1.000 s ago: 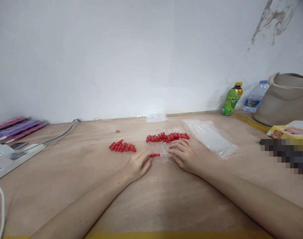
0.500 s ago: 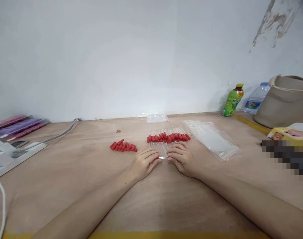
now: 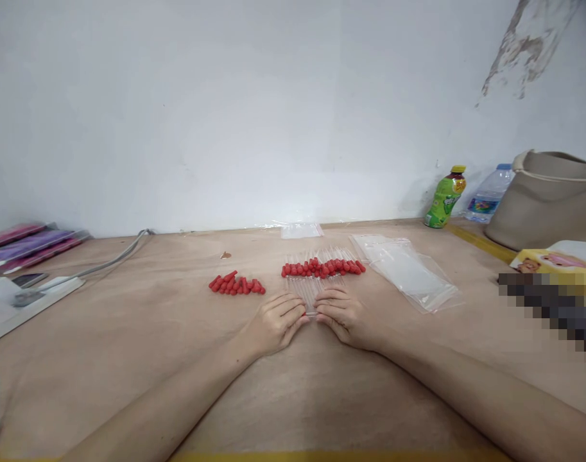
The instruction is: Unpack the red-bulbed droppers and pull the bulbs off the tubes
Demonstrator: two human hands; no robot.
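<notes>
A short clear tube [image 3: 311, 314] with a red bit at its left end lies crosswise between my hands, like a glass dropper. The fingers of my left hand [image 3: 279, 317] close on its red end, and my right hand [image 3: 345, 316] pinches the other end. Just beyond are several clear droppers with red rubber bulbs [image 3: 323, 267], laid side by side, their tubes pointing both toward me and away. The near tubes run between my two hands. To the left, several loose red rubber bulbs [image 3: 235, 283] form a small pile; whether tubes are attached cannot be seen.
Clear plastic bags [image 3: 411, 273] lie to the right, and another bag [image 3: 301, 231] rests by the wall. A green bottle [image 3: 445, 199], a water bottle [image 3: 486, 199], a grey-beige bucket [image 3: 545, 205] and a yellow tissue pack [image 3: 545, 261] stand right. Purple and pink packets [image 3: 35, 244] lie left.
My right hand has come slightly left, narrowing the gap between the hands. The view has shifted a little; the droppers and the red pile look the same.
</notes>
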